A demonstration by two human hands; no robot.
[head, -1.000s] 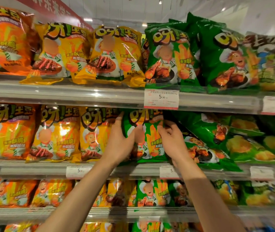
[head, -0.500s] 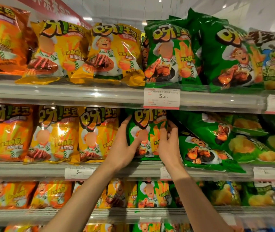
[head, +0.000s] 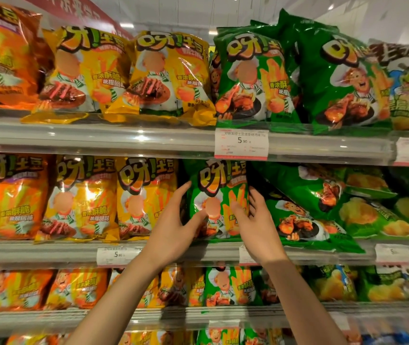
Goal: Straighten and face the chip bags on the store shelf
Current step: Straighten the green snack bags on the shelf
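- Head view: a green bag (head: 219,200) stands upright on the middle shelf (head: 49,255), between the yellow bags (head: 146,197) on its left and a slumped, tilted green bag (head: 295,215) on its right.
- The left hand (head: 173,232) cups the bag's left edge, thumb across its front and fingers behind the side; the grip is clamped on the bag.
- The right hand (head: 255,225) holds the right edge the same way, thumb on the front.
- The bag looks light, puffy and slick, and its contents probably crush easily; best held gently by both side seams, as here.
- The slumped bag likely needs standing up next.
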